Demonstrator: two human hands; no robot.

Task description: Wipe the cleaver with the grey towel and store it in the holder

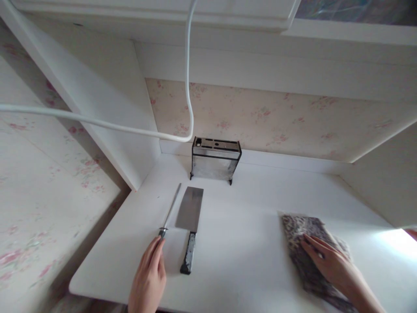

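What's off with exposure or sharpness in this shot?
Head view: glare washes out the far right of the glossy white tabletop; soft shading under the white overhead cabinet; right hand and mottled grey-brown fuzzy cloth look a bit soft, cause unclear; black-handled rectangular steel cleaver reads clearly; wide-angle stretch towards the frame edges.

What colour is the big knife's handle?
Black with whitish patches on the knife handle, best seen in the head view.
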